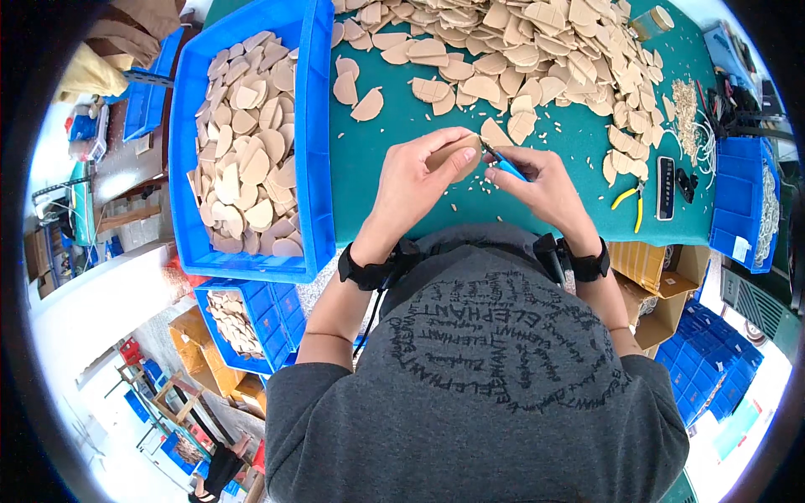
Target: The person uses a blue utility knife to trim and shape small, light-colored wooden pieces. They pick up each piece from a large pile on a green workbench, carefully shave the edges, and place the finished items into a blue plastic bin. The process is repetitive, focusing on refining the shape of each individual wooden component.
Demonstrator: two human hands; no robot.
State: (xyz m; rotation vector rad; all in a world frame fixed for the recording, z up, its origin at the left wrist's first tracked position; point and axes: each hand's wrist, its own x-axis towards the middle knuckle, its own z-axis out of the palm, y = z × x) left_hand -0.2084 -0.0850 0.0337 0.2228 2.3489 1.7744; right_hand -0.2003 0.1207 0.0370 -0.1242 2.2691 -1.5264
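Note:
In front of my body, over the green tabletop (377, 201), my left hand (407, 184) is closed on a tan half-round piece (454, 159). Blue-handled cutting pliers (509, 165) sit in the closed grip of my right hand (547, 186). Their dark jaws meet the right edge of the piece; whether the blades are touching it is too small to tell. Just beyond my hands, a large heap of similar tan half-round pieces (511, 71) spreads over the table. Small tan scraps lie scattered around my fingers.
A blue bin (314, 151) full of tan pieces stands left. On the right lie yellow-handled pliers (639, 203), a slim black-and-white device (665, 189), white cords and a scrap pile (685, 113). A jar (654, 23) stands at the far right, a blue crate (742, 201) beside the table.

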